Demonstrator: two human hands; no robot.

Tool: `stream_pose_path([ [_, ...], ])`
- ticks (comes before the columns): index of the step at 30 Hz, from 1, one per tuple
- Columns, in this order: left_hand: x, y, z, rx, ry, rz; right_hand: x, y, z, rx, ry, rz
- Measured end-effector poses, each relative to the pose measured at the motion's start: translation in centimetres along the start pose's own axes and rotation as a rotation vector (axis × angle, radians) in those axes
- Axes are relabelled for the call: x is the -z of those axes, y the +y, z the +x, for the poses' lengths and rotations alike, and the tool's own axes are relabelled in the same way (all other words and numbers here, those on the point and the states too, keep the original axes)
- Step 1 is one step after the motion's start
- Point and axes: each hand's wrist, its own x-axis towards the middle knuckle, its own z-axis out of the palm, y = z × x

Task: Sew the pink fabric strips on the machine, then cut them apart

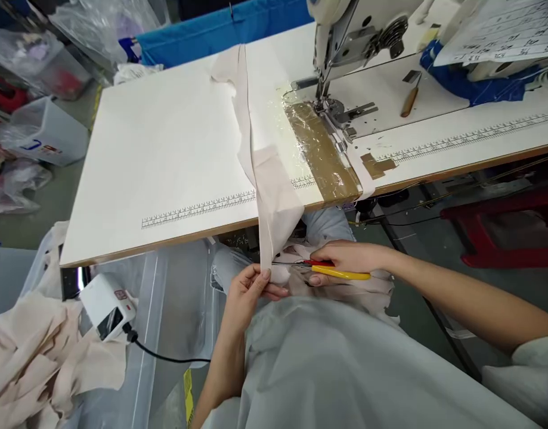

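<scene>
A long pale pink fabric strip [274,185] runs down over the white table's front edge toward my lap. Its lower end is pinched between the thumb and fingers of my left hand [249,292]. My right hand [345,259] is closed around scissors [340,273] with red and yellow handles. The metal blades point left and reach the fabric beside my left fingertips. More pale pink fabric [367,289] lies bunched on my lap below the scissors.
A sewing machine [345,36] stands on the white table [166,137], with a wooden-handled tool [410,102] to its right. At the lower left, a clear bin [155,310] holds pink fabric pieces [36,351] and a white device [107,305] with a black cable.
</scene>
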Motion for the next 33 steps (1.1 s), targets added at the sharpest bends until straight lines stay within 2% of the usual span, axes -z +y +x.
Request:
stream_pose_path([
  [8,-0.2,0.1,0.4,0.016,0.029,-0.025,0.0,-0.1,1.0,0.009,-0.045,-0.018],
  [13,-0.2,0.1,0.1,0.007,0.013,-0.038,-0.2,-0.7,0.8,-0.049,0.059,-0.248],
  [17,-0.3,0.1,0.1,-0.006,0.004,-0.029,-0.2,-1.2,0.6,-0.078,0.092,-0.358],
  [28,-0.4,-0.2,0.5,0.010,0.008,0.012,-0.2,-2.2,0.3,-0.106,0.116,-0.419],
  [33,-0.6,0.1,0.7,0.027,0.060,0.072,-0.3,-2.3,0.7,-0.089,0.169,-0.432],
])
